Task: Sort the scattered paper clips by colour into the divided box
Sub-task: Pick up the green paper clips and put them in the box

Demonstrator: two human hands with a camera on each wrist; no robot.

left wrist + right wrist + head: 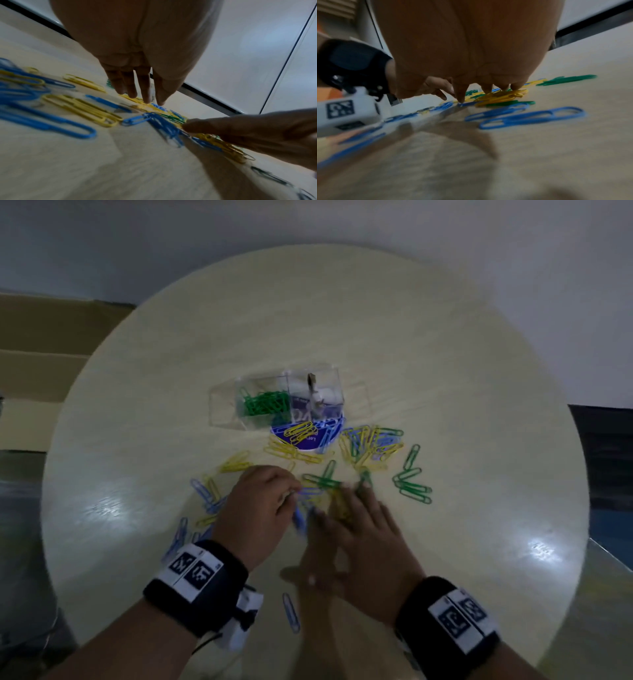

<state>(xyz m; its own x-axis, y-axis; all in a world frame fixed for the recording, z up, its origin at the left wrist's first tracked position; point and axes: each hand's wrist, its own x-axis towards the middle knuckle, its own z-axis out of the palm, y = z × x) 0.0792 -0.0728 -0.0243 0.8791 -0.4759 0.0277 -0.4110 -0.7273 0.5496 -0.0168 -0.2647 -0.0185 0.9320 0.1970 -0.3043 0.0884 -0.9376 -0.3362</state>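
— Where are the hands?

— Both down on the round table (pixel 445 364), close together in the middle of the clips. The left hand (pixel 260 508) has its fingers curled under, and blue clips (pixel 298 520) stick out beneath them (it looks like a pinch, though the blur makes the grip hard to be sure of). The right hand (pixel 368 537) lies flat, fingers straight and spread, fingertips (pixel 461 99) pressing on a heap of yellow clips (pixel 501 96) with green ones mixed in.

— And the box?

— The clear box (pixel 284 398) sits farther back, past the hands. Its left compartment holds green clips (pixel 265 404); what is in the right one I can't make out. Just in front of it lies a purple lid (pixel 308 436) with yellow clips on top.

— The rest?

— Scattered. A mixed pile (pixel 371 445) of yellow, blue and green to the right of the lid, a few green clips (pixel 412 486) farther right, blue and yellow ones (pixel 207 496) left of the left hand, and a lone blue clip (pixel 291 613) between the wrists. Each wrist wears a black band (pixel 197 585) with printed markers.
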